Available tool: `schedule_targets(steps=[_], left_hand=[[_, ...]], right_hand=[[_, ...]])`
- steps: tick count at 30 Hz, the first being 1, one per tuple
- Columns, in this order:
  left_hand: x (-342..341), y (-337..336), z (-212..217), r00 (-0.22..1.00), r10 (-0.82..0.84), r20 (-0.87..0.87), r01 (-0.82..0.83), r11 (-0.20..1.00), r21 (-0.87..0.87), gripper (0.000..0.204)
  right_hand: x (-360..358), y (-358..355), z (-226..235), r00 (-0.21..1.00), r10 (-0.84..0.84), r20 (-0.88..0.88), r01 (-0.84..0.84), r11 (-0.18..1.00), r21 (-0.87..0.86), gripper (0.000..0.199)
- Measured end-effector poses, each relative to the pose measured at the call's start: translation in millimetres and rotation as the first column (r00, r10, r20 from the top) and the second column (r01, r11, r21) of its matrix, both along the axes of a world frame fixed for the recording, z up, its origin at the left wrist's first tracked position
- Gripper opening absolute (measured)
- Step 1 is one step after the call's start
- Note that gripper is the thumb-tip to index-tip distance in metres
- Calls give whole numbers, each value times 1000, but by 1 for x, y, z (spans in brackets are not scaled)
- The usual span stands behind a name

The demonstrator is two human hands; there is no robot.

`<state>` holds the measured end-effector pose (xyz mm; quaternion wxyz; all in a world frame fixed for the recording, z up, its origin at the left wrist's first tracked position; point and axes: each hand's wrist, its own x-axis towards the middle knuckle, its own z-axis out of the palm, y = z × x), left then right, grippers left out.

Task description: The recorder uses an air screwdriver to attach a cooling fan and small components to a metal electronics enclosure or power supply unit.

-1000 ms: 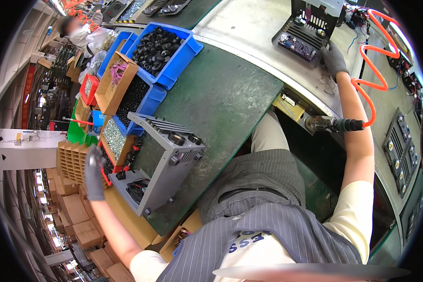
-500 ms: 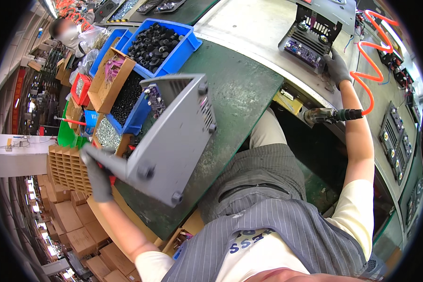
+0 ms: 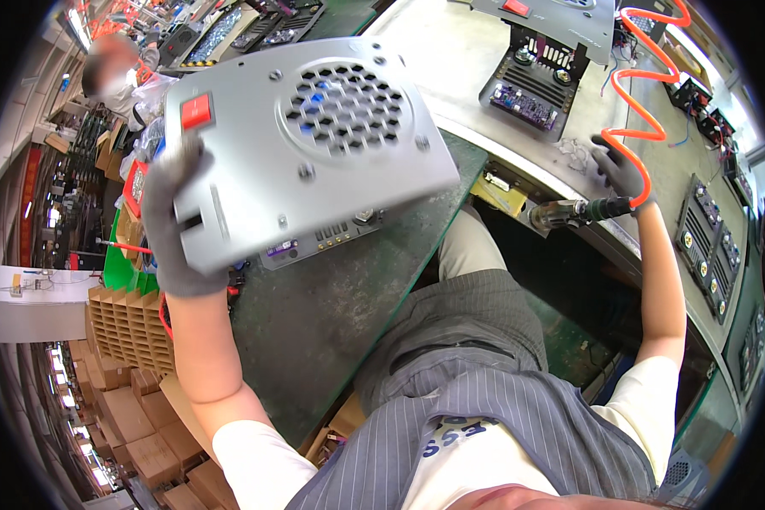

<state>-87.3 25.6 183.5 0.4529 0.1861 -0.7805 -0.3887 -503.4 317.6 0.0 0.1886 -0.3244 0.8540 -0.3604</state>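
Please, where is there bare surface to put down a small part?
Two patches look bare: the green table between the grey housing in the left hand and the lap, and the pale worktop between that housing and the black finned plate. The left is crowded, with the cardboard divider and green bin.

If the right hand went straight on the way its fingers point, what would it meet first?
The right hand would probably meet the right edge of the black ribbed plate carrying a circuit board; depth is unclear, so it might pass above.
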Motion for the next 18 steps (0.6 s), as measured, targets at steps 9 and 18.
schedule_targets(steps=[9, 18], left_hand=[[-135, -91, -17, 568, -371, -735, 823, 246, 513, 23], [-280, -115, -86, 519, -301, -800, 846, 314, 431, 28]], right_hand=[[-77, 280, -23, 641, -638, -427, 542, 770, -337, 32], [-74, 546, -101, 353, -734, -580, 913, 135, 384, 73]])
